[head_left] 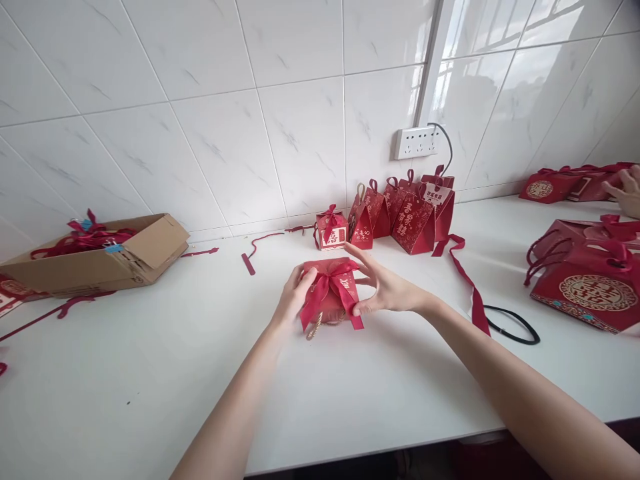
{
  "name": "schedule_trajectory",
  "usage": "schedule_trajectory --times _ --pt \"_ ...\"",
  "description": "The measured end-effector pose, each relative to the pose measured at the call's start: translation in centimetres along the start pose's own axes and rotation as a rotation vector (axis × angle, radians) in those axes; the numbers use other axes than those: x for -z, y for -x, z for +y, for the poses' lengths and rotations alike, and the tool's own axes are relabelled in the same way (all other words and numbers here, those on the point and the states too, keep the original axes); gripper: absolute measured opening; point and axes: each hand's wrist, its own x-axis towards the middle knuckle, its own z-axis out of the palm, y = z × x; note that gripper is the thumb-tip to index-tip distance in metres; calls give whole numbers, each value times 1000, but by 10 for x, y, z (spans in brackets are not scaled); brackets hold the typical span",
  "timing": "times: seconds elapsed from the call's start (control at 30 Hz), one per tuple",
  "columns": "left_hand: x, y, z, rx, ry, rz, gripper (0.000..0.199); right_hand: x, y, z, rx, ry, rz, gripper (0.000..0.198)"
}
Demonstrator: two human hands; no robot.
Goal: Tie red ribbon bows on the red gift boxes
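Observation:
A small red gift box point(327, 308) with a satin ribbon bow point(331, 275) on its front is between my hands, over the middle of the white table. Gold twisted cord hangs below its lower edge. My left hand point(295, 293) grips the box's left side, thumb on the front and the other fingers mostly hidden behind. At the right side, my right hand point(383, 283) has its fingers spread apart. Its thumb is beside the right ribbon tail; whether it touches the tail is unclear.
Behind stand a small ribboned box point(332, 230) and several red peaked boxes point(413, 220). A cardboard box point(100, 267) of ribbons lies left. To the right are a loose ribbon point(467, 277), a black loop point(520, 337), larger red boxes point(595, 287) and another person's hand point(627, 193).

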Motion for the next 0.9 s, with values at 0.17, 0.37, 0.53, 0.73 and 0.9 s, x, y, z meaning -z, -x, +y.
schedule_trajectory --times 0.17,0.37,0.53,0.73,0.9 --pt "-1 -1 -8 101 40 -45 52 0 1 1 -99 84 -15 110" --pt "3 -4 -8 10 197 80 64 10 -3 -2 -231 -405 244 61" --pt "-2 6 -12 -324 33 -164 70 7 -5 -9 -453 -891 169 63" --pt "-6 12 -21 -408 -131 -126 73 1 -5 -15 -526 -1045 135 55" --pt "-2 8 -18 -452 -82 -110 58 2 -5 -13 -533 -932 187 57"
